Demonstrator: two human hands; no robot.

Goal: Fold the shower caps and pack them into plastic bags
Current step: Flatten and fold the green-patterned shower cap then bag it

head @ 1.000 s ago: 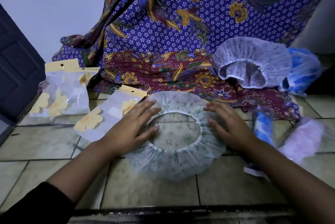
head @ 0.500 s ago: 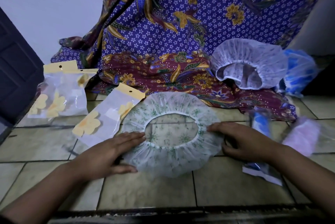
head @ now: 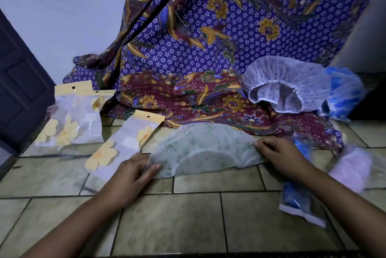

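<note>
A clear shower cap with green sprigs (head: 200,142) lies folded in a half-moon on the tiled floor (head: 177,216). My left hand (head: 133,174) pinches its left corner and my right hand (head: 279,153) pinches its right corner. An empty plastic bag with a yellow header and yellow flowers (head: 123,144) lies just left of the cap, partly under my left hand. Another such bag (head: 73,115) lies further left. An open white shower cap (head: 286,90) and a blue one (head: 344,94) rest on the batik cloth at the back right.
A purple and maroon batik cloth (head: 208,59) hangs behind and spreads onto the floor. Packed bags, one with a blue cap (head: 300,205) and one with a pink cap (head: 351,165), lie by my right forearm. A dark door (head: 18,82) stands at the left.
The green cap was a flat open ring; both hands took its near edge and folded it over onto the far half, leaving a half-moon.
</note>
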